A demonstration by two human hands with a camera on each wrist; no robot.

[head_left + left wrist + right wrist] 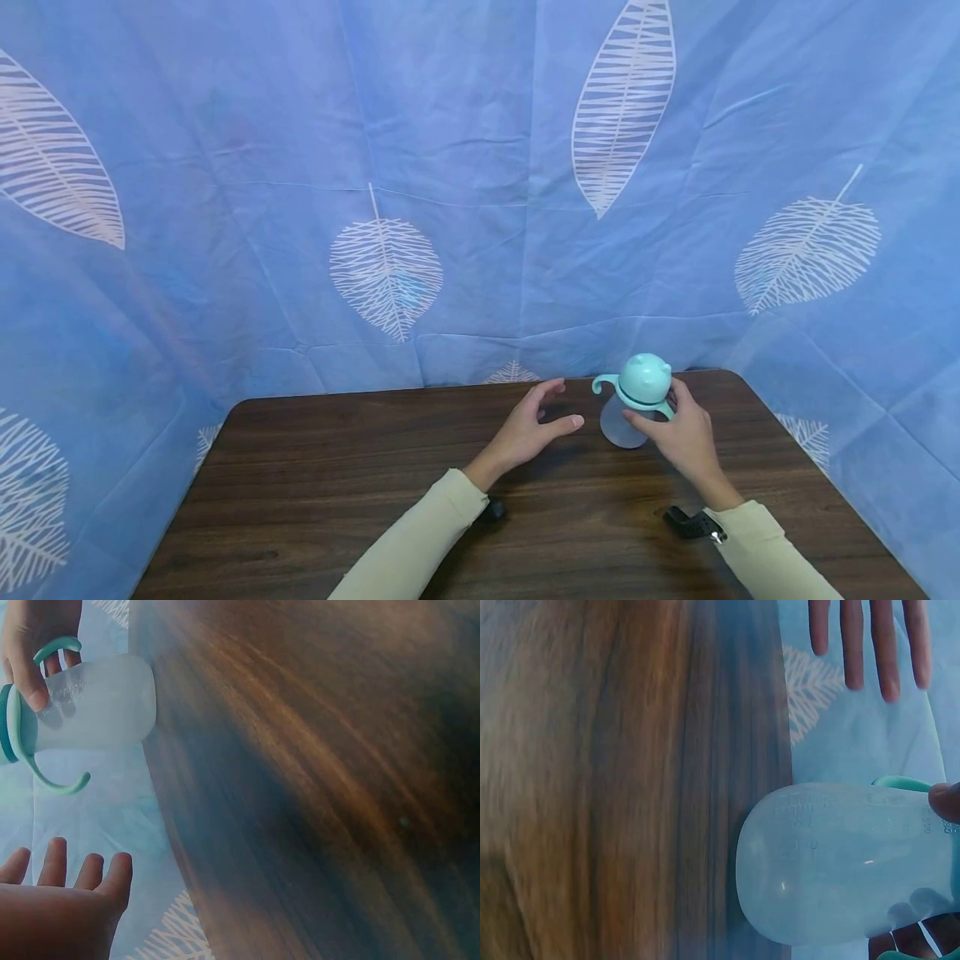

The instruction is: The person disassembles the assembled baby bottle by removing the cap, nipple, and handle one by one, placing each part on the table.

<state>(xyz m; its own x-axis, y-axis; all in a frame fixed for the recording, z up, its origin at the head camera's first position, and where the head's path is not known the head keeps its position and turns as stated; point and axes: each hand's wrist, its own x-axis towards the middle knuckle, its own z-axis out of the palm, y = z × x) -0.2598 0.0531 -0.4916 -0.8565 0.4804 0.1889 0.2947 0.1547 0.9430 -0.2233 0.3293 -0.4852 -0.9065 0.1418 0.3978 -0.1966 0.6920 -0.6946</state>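
A baby bottle (622, 425) with a turquoise cap (645, 379), two curved handles and a cloudy translucent body is at the table's right rear. My right hand (684, 435) grips it by its upper part, thumb and fingers on opposite sides near one handle. Faint raised markings show on the bottle body (840, 862) in the right wrist view. Whether its base touches the table I cannot tell. To the bottle's left, my left hand (521, 429) is held with its fingers spread and loosely bent, apart from the bottle and holding nothing.
The dark wooden table (337, 492) has rounded back corners. Behind it hangs a blue cloth (472, 258) with white leaf prints, close to the table's back edge. A black strap (693, 525) is at my right wrist.
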